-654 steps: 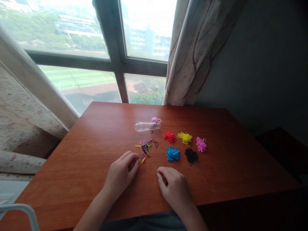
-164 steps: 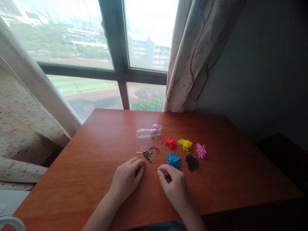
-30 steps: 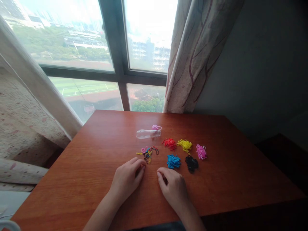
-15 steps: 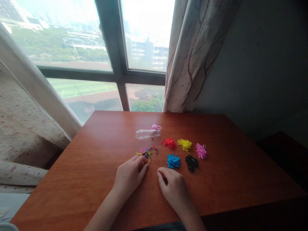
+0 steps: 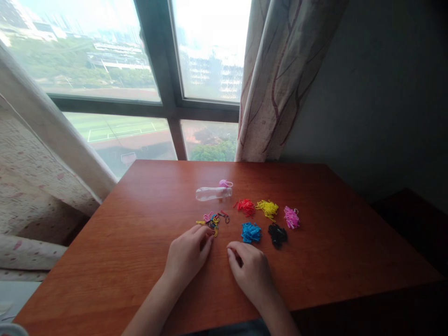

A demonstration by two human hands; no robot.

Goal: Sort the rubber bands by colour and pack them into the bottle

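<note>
A small mixed pile of thin coloured loops (image 5: 213,220), in yellow, pink, blue, red and black, lies in the middle of the table. My left hand (image 5: 187,249) rests at its near edge, thumb and fingers curled together at the loops; whatever they grip is hidden. My right hand (image 5: 250,263) lies on the table to the right, with thumb and forefinger pinched; anything between them is too small to make out. Sorted piles lie beyond it: red loops (image 5: 245,207), yellow loops (image 5: 268,209), pink loops (image 5: 290,217), blue loops (image 5: 251,232) and black loops (image 5: 277,236).
Behind the piles, a clear plastic bottle (image 5: 210,194) lies on its side, a pink cap with a loop (image 5: 224,183) beside its neck. The brown wooden table (image 5: 115,261) meets a window (image 5: 171,107) with curtains (image 5: 276,79). A white rim (image 5: 16,329) shows at the lower left.
Both hands keep nearly the same pose and place beside the piles. The whole view has shifted slightly, so everything sits a little further left and higher.
</note>
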